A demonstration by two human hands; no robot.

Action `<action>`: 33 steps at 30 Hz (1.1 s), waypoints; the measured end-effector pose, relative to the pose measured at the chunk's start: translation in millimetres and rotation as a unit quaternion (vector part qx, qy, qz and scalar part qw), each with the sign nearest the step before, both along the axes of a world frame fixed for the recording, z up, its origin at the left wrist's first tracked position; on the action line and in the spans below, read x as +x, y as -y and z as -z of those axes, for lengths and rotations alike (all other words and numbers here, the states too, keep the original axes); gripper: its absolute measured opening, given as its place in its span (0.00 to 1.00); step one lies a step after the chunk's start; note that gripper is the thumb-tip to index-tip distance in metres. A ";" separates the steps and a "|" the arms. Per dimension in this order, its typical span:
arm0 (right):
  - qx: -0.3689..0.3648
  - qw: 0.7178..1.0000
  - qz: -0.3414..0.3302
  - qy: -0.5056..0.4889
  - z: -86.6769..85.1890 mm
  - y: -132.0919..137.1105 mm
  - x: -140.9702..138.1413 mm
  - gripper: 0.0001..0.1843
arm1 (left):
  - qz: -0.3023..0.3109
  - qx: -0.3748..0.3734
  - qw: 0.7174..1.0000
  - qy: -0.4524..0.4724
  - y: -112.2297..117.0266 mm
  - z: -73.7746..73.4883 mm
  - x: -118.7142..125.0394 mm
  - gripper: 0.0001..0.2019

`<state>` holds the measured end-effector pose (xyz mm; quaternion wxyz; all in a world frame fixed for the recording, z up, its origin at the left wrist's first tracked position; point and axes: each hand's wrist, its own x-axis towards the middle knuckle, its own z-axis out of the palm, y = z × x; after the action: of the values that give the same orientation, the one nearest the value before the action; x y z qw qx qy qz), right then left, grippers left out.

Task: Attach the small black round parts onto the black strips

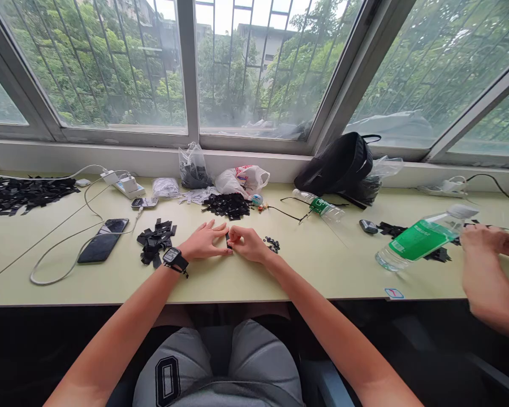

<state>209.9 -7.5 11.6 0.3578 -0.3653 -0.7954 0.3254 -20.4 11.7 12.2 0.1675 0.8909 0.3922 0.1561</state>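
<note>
A small black strip [228,239] lies on the table between my two hands. My left hand [204,240] rests with its fingers spread, the forefinger and thumb tips against the strip's ends. Curled closed, my right hand [246,243] pinches at the strip from the other side; whether a smaller part is also in its fingers is hidden. Close by on the right sit several tiny black pieces [272,244]. A loose pile of black strips [156,240] is left of my left wrist, and a larger heap of black pieces [227,206] lies just beyond my hands.
Left are a dark phone [103,240], a white cable [46,280] and a power strip [129,187]. Plastic bags [241,180], glasses [299,217], a lying bottle [318,204] and a black bag [337,167] are behind. A tilted water bottle [422,240] stands near a co-worker's hands [486,249].
</note>
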 end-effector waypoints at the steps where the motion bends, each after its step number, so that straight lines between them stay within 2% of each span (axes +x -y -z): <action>1: 0.001 1.000 0.000 0.003 0.2 0.0 0.0 0.06 | 0.000 0.002 1.000 0.002 0.2 0.2 0.1 0.40; 5: -0.002 1.000 -0.008 0.000 -0.6 0.9 0.5 0.05 | -0.005 0.037 0.998 0.052 2.9 -2.4 2.3 0.38; 10: -0.010 0.999 -0.031 -0.023 -5.1 3.4 3.3 0.10 | 0.011 0.061 0.988 0.144 8.0 -10.3 8.4 0.14; 11: -0.014 0.999 -0.037 -0.026 -5.9 3.9 4.1 0.11 | 0.009 0.056 0.987 0.151 8.4 -10.8 9.4 0.12; 15: -0.022 0.999 -0.036 -0.020 -6.1 3.5 6.0 0.14 | -0.009 0.029 0.986 0.166 6.5 -8.5 11.1 0.14; 22: 0.003 0.999 0.041 -0.036 -7.5 -2.8 8.6 0.16 | -0.053 -0.013 0.972 0.227 -2.4 -5.7 10.7 0.17; 28: 0.001 0.996 0.058 -0.066 -13.3 -3.8 11.6 0.15 | -0.112 0.029 0.956 0.269 -5.0 -8.8 10.1 0.13; 30: 0.005 0.996 0.056 -0.070 -14.0 -3.2 11.5 0.14 | -0.101 -0.001 0.954 0.282 -3.0 -11.1 11.1 0.14; 33: 0.008 0.997 0.024 -0.072 -14.1 -2.0 10.0 0.14 | -0.044 -0.085 0.950 0.297 1.2 -14.3 13.6 0.18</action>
<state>219.9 -5.5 25.7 0.4246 -0.3573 -0.7610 0.3361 -6.8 10.4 26.5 0.3440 0.7686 0.3757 0.3870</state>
